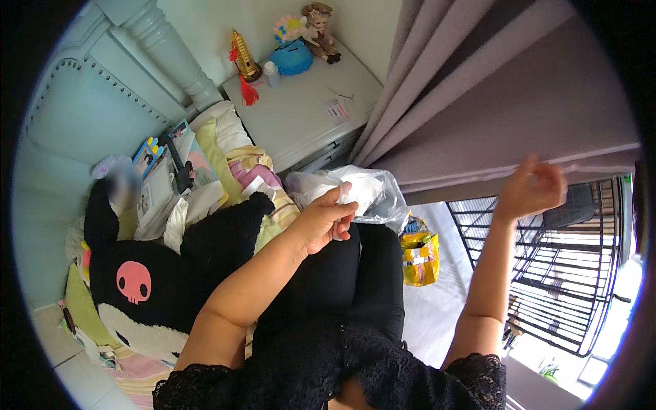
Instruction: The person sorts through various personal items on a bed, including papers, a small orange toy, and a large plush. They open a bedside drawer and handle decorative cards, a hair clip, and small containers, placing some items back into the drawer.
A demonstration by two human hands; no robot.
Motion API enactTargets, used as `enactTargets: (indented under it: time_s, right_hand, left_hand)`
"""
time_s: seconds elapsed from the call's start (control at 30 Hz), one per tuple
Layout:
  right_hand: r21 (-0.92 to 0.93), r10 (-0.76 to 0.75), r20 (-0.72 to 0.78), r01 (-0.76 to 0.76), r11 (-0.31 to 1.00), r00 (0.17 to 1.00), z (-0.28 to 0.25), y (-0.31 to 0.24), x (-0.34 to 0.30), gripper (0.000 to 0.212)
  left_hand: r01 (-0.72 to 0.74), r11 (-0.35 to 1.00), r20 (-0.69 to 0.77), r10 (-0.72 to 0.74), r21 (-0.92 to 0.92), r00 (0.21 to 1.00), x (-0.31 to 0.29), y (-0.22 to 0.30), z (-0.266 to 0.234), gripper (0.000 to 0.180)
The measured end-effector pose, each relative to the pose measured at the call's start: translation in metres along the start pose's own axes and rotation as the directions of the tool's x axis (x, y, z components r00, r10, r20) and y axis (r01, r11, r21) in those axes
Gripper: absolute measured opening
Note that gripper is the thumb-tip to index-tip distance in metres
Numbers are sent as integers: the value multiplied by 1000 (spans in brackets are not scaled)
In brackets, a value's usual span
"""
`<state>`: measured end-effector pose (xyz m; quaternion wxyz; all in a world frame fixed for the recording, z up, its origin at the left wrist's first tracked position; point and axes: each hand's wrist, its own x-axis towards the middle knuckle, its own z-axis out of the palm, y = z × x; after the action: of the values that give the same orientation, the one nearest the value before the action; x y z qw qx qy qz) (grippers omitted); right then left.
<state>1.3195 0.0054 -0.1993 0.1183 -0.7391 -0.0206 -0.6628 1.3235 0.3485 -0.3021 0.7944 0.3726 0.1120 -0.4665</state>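
Note:
In front of my lap, my left hand (329, 217) grips the edge of a clear plastic bag (389, 198) between thumb and fingers. White contents show through the bag, which rests near my knees; I cannot make out what they are. My right hand (533, 191) is raised well off to the right, apart from the bag, in front of the grey curtain (519, 116). Its fingers look bent and are blurred, and nothing shows in them. A large black plush toy (219, 239) with a pink skull patch lies at my left, close to my left forearm.
A grey bedside cabinet (294, 123) carries a gold tower ornament (244, 60), a blue pouch (292, 57) and a doll (320, 31). Framed pictures and papers lean near the pale headboard (75, 116). A yellow bag (419, 258) stands beside my legs; a black wire cage (560, 273) is at the right.

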Motion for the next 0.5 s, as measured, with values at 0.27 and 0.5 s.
enactTargets:
  time_s: [0.27, 0.5]
  right_hand:
    - [293, -418, 852, 375, 880, 316, 187, -88, -98, 45]
    - [111, 63, 980, 781, 615, -188, 206, 49, -179, 35]
  left_hand:
    - [-54, 997, -30, 52, -63, 998, 10, 5, -11, 65]
    - [-60, 987, -17, 58, -151, 998, 14, 12, -35, 68]
